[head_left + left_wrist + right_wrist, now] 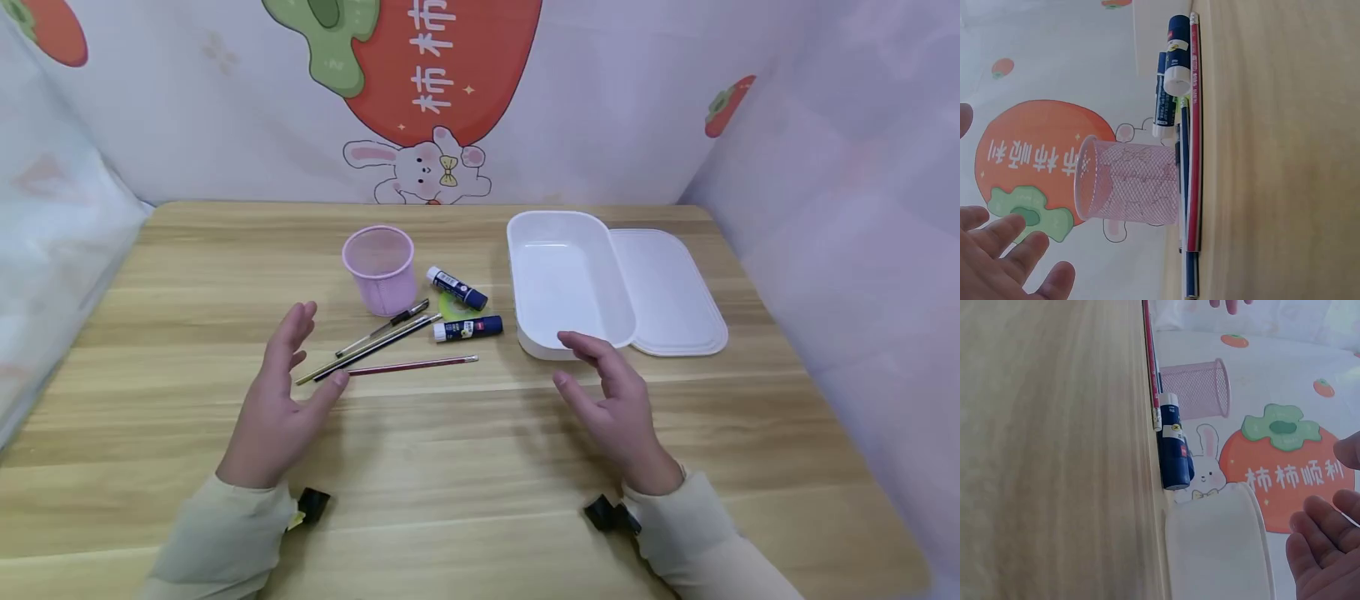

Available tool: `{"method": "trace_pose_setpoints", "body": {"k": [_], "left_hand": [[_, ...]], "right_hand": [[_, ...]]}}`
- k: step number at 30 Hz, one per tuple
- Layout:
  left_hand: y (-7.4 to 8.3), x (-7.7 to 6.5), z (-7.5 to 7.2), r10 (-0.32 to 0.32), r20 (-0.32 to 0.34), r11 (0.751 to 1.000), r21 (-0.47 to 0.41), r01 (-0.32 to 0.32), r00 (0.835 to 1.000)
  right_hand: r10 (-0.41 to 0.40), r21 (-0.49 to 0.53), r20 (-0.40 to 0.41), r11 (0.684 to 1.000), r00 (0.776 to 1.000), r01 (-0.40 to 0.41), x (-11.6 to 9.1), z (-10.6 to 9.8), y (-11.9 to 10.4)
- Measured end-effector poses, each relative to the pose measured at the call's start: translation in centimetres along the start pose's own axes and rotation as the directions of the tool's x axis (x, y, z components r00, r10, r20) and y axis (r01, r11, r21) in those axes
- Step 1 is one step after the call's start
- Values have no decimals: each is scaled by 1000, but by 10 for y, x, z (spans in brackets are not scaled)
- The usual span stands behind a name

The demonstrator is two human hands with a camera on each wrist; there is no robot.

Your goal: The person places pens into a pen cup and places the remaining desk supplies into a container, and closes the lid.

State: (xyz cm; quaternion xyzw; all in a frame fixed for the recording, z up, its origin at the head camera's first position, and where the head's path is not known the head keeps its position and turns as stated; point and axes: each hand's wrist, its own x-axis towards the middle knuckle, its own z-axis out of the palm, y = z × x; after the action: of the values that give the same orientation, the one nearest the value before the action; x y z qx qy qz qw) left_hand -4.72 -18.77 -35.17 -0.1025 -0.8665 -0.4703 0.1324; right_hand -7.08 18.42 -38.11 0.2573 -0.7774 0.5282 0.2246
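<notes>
My left hand (277, 408) hovers over the table with fingers spread and nothing in it. Just beyond it lie a black-capped clear pen (382, 328), a gold pencil (330, 367), a dark pencil (375, 350) and a red pencil (420, 365). Behind them stands a pink mesh pen cup (1141, 184). Two blue glue sticks with white ends, one nearer (472, 328) and one farther (456, 287), lie right of the cup. My right hand (615, 412) is likewise empty, fingers loosely bent, overlapping the near edge of a white plastic box (570, 287) in the head view.
Right of the box, a white lid (675, 292) lies flat. A yellow-green round item (453, 307) shows partly behind the glue sticks. A patterned cloth (615, 100) rises at the back edge of the wooden table (450, 500), with more cloth at both sides.
</notes>
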Motion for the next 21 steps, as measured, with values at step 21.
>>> {"method": "trace_pose_setpoints", "body": {"k": [21], "left_hand": [[7, 42, -7, -69, 1, 989, -131, 69, 998]], "right_hand": [[46, 16, 21, 999, 999, -47, 3, 10, -9]]}}
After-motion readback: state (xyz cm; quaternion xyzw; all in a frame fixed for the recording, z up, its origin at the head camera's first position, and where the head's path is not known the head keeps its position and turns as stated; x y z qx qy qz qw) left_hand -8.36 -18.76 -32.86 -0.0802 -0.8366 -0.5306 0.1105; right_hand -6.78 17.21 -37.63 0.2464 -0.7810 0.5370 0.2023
